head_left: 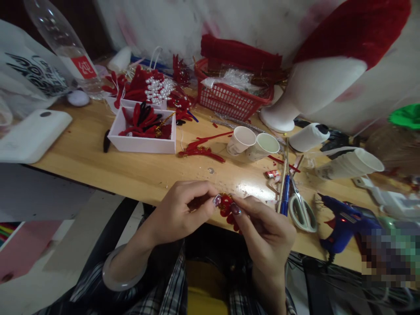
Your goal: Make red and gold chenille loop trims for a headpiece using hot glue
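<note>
Between my two hands is a small red velvet flower ornament (pixel 225 204) with gold trim, held just over the table's front edge. My left hand (pixel 183 210) pinches its left side between thumb and index finger. From the right, my right hand (pixel 265 227) grips it with thumb and fingertips, and red petals hang below that thumb. The fingers cover part of the ornament. Beyond my hands lies a red branching velvet piece (pixel 203 151) with gold bits.
A white box (pixel 142 145) of red and black velvet pieces stands back left, near a red basket (pixel 226 103). Paper cups (pixel 241 142) stand mid-table. At right lie scissors (pixel 302 212), a blue glue gun (pixel 343 221) with a lit red light, and a thread spool (pixel 308 137). A foam head (pixel 315 87) stands behind.
</note>
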`<state>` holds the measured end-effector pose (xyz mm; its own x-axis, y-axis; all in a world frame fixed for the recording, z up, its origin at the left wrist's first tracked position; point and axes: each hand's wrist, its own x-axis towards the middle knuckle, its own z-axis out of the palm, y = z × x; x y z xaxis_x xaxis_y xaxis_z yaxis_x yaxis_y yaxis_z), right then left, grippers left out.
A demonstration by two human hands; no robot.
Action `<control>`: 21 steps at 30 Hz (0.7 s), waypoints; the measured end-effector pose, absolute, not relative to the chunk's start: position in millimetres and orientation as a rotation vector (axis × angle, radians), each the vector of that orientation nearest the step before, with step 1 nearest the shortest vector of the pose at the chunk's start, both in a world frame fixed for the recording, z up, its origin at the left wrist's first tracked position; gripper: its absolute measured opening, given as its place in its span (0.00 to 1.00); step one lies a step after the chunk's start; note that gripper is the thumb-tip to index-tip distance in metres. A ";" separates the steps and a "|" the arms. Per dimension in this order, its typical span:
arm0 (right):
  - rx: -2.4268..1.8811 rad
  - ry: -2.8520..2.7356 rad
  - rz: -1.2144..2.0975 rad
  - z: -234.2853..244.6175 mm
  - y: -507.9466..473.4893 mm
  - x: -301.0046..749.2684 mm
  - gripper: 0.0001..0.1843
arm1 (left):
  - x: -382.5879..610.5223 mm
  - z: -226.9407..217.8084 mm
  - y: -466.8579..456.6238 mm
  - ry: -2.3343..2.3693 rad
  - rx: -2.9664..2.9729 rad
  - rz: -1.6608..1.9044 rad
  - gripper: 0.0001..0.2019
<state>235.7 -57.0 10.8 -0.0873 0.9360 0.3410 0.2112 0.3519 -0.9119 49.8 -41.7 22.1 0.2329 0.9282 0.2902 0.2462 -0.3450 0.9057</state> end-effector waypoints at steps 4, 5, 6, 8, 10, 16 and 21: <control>-1.085 -1.488 0.891 11.5 -58.1 234.2 0.15 | 53.0 20.3 -42.8 1.084 1.821 1.195 0.07; -1.089 -1.479 0.896 11.7 -58.1 234.1 0.15 | 53.6 20.0 -42.8 1.084 1.841 1.205 0.06; -1.094 -1.473 0.899 11.7 -58.0 234.1 0.15 | 54.0 19.7 -42.7 1.082 1.859 1.214 0.05; -1.107 -1.471 0.911 11.7 -57.7 234.3 0.15 | 54.3 19.2 -42.3 1.084 1.883 1.227 0.05; -1.115 -1.471 0.930 11.6 -57.4 234.6 0.14 | 53.9 18.8 -42.1 1.089 1.893 1.236 0.04; -1.103 -1.443 0.985 12.8 -56.5 233.5 0.16 | 53.5 17.8 -42.4 1.100 1.957 1.289 0.04; -1.118 -1.391 1.023 15.1 -55.3 232.1 0.15 | 56.5 13.3 -41.7 1.068 2.047 1.388 0.05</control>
